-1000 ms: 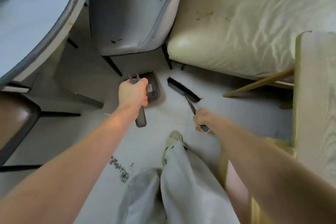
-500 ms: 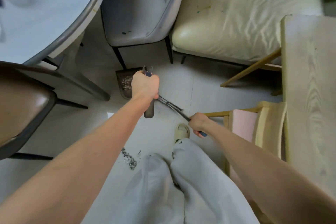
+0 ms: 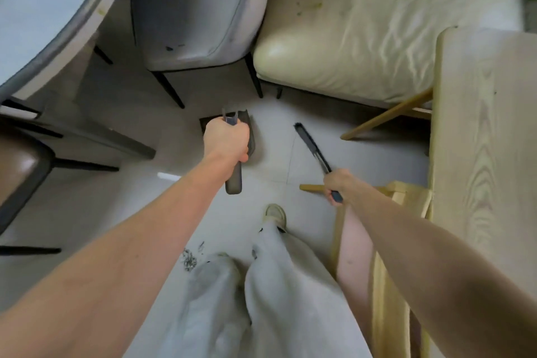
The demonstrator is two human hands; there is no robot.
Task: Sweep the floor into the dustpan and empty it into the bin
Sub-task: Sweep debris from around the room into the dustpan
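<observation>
Dustpan [image 3: 252, 136] gripped in our left hand [image 3: 226, 139]; brush [image 3: 312, 148] in right hand [image 3: 338, 184], bristle end angled away, just right of pan.

Pale tile floor [image 3: 122, 206]. A grey chair [image 3: 189, 17] stands between a round table [image 3: 43, 17] and a cream sofa [image 3: 363, 38]; right of the sofa, a wood table [image 3: 488, 154].
</observation>
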